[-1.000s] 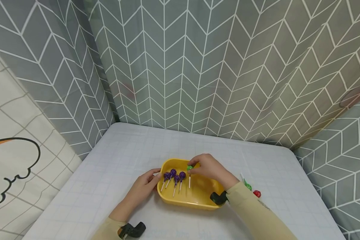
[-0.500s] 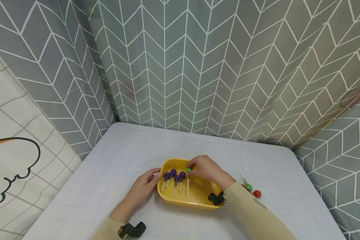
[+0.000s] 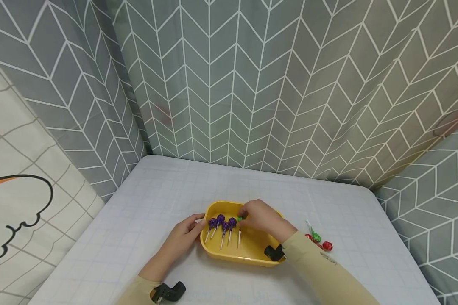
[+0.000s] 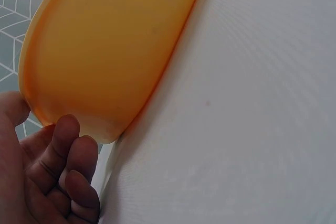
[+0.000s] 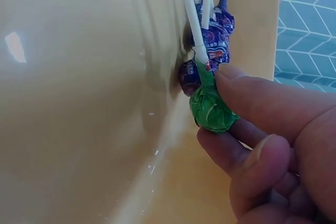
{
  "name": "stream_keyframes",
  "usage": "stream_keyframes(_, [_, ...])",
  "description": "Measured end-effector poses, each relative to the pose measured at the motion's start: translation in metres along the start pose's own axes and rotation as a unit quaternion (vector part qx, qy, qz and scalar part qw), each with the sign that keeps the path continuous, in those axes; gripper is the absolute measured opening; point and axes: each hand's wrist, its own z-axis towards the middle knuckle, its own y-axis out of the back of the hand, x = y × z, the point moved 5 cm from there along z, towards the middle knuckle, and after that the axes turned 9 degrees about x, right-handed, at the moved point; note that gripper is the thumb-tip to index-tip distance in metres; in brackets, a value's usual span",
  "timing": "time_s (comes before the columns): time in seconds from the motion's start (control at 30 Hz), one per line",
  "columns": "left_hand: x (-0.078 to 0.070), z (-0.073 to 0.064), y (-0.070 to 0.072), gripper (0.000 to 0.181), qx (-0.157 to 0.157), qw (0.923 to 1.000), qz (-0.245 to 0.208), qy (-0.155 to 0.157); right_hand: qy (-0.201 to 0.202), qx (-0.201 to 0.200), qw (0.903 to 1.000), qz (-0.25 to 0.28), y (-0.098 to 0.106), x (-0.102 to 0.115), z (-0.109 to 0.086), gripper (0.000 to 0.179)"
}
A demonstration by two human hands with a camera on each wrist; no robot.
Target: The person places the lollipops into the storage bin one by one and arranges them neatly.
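Observation:
A yellow tray (image 3: 248, 256) stands on the table, its left end gripped by my left hand (image 3: 183, 234). In the left wrist view the thumb lies at the tray's rim (image 4: 25, 66), with curled fingers (image 4: 81, 161) against the outside wall. My right hand (image 3: 265, 217) is over the tray's far middle, pinching a green-wrapped lollipop (image 5: 212, 109) by its head between thumb and fingertips. Its white stick points toward the near side. Several purple-wrapped lollipops (image 3: 224, 227) lie in the tray's left half, just left of the green one, sticks also toward the near side.
Right of the tray, by the right sleeve (image 3: 320, 258), another green lollipop (image 3: 315, 237) and red lollipops (image 3: 327, 246) lie on the white table (image 3: 168, 190). Patterned curtains (image 3: 221, 84) hang behind the table and at its sides.
My right hand has moved slightly left and toward the near side with the green lollipop, bringing it close to the purple ones. More red lollipop shows beside the sleeve. The left hand stays put.

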Motion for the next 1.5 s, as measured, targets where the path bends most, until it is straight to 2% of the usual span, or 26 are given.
stream_keyframes(1.03, [0.001, 0.001, 0.000, 0.039, 0.004, 1.0000, -0.002, 0.004, -0.020, 0.018, 0.9992, -0.030, -0.011, -0.002, 0.005, 0.021])
stream_keyframes(1.5, [0.001, 0.001, 0.000, 0.037, 0.004, 1.0000, -0.004, 0.003, -0.024, 0.015, 0.9991, -0.031, -0.009, -0.002, 0.003, 0.032])
